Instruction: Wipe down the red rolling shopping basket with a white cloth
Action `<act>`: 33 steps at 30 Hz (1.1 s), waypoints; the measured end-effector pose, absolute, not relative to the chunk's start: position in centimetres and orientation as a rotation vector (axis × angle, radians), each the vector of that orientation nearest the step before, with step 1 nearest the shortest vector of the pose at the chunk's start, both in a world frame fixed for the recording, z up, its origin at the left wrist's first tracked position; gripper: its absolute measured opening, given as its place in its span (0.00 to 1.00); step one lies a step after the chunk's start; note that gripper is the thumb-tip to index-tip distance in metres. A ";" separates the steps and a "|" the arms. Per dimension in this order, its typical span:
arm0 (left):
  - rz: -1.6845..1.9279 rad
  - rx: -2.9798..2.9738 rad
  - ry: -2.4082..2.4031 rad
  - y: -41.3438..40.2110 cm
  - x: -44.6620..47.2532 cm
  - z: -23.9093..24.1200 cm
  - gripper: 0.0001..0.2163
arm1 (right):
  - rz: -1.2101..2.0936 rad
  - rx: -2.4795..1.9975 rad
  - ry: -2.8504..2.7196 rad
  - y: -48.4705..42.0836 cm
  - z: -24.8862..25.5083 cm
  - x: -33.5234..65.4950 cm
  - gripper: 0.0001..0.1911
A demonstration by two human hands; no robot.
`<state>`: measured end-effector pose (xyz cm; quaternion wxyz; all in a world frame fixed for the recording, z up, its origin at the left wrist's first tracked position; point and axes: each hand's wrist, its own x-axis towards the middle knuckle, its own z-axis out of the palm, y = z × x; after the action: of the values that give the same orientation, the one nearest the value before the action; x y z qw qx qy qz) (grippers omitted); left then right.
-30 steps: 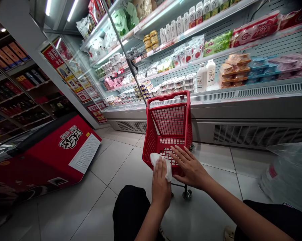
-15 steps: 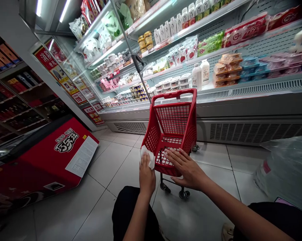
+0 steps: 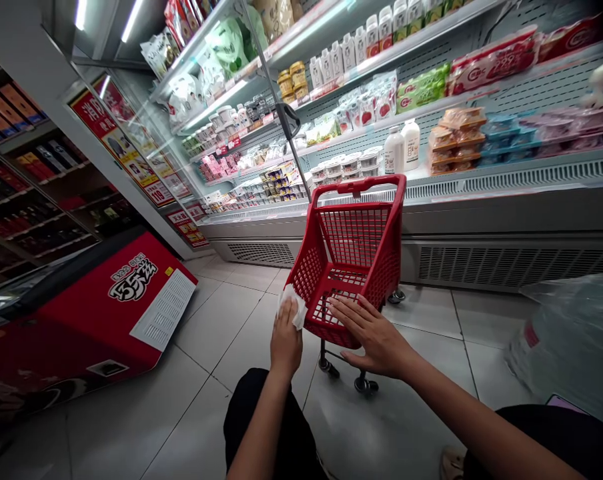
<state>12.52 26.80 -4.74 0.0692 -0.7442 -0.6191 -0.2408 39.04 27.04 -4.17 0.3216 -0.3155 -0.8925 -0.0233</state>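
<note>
A small red plastic shopping cart point(image 3: 354, 257) stands on the white tiled floor in front of me, its basket empty. My left hand point(image 3: 285, 339) presses a white cloth point(image 3: 292, 305) against the cart's near left corner. My right hand point(image 3: 376, 335) lies flat with fingers spread on the near front wall of the basket. My knees in dark trousers show at the bottom of the view.
An open chilled cabinet point(image 3: 431, 127) with milk bottles, yoghurt cups and packets runs behind the cart. A red chest freezer point(image 3: 111, 307) stands at the left, with dark shelves beyond. A clear plastic bag point(image 3: 571, 340) lies at the right.
The cart has turned and shifted a little to the right. My left hand with the cloth has slid from the front wall to the left corner. My right hand stays on the front.
</note>
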 end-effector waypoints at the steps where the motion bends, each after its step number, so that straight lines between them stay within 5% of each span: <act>1: -0.745 -2.229 -1.866 26.8 12.8 -4.9 0.28 | -0.058 -0.827 -2.342 27.0 -4.2 38.9 0.48; 9: -0.653 -2.584 -1.568 23.5 17.7 -6.1 0.31 | -0.041 -0.807 -2.355 26.9 -4.4 38.6 0.50; 16: -0.776 -2.292 -1.897 26.3 13.8 -4.1 0.27 | -0.096 -0.895 -2.316 28.7 -4.1 40.6 0.47; 24: -0.824 -2.466 -1.746 22.3 21.6 -5.9 0.32 | -0.097 -1.044 -2.222 29.7 -5.7 40.3 0.52; 33: -0.914 -2.257 -1.946 25.1 15.2 -4.7 0.28 | -0.065 -0.939 -2.271 28.0 -5.2 38.9 0.52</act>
<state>15.19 25.11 -4.65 0.0122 -0.7238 -0.6244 -0.2933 38.92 27.97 -5.22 0.3352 -0.3598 -0.8704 -0.0248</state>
